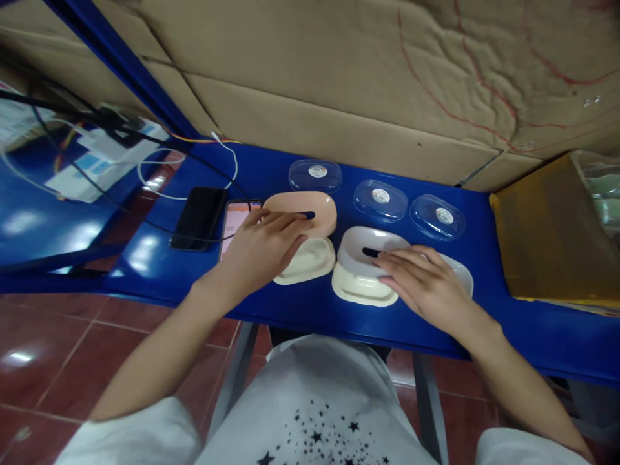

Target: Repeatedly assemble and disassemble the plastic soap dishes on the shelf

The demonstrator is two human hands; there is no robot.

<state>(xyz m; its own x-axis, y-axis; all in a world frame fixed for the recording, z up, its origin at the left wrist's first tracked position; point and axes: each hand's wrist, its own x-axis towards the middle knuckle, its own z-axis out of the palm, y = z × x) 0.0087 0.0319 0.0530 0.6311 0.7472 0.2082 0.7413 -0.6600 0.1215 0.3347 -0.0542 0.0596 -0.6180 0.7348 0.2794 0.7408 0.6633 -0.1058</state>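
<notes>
- The left hand (268, 242) lies over the near left side of a peach oval dish (325, 218), its fingers reaching toward the dark slot in the bottom; whether it grips or only rests there I cannot tell.
- The right hand (436, 287) is clamped on the near right rim of a white oval dish (352, 250), fingers inside, thumb along the outer wall. This dish has a dark slot too.
- The 2 hands are well apart from each other.
- The peach dish sits on the blue table (310, 300), just beyond a left cream tray (306, 261) that the left hand partly covers.
- The white dish is over a right cream tray (364, 292), whose near edge shows below it.
- A white piece (464, 274) shows just beyond the right hand, mostly hidden by it.
- Farther back are 3 clear lids, each with a round sticker: a left lid (316, 175), a middle lid (380, 201) and a right lid (437, 216).
- To the left are 2 phones, a dark phone (197, 218) and a lit phone (235, 223), with a black cable across the lit screen.
- A cardboard box (537, 239) stands at the right.
</notes>
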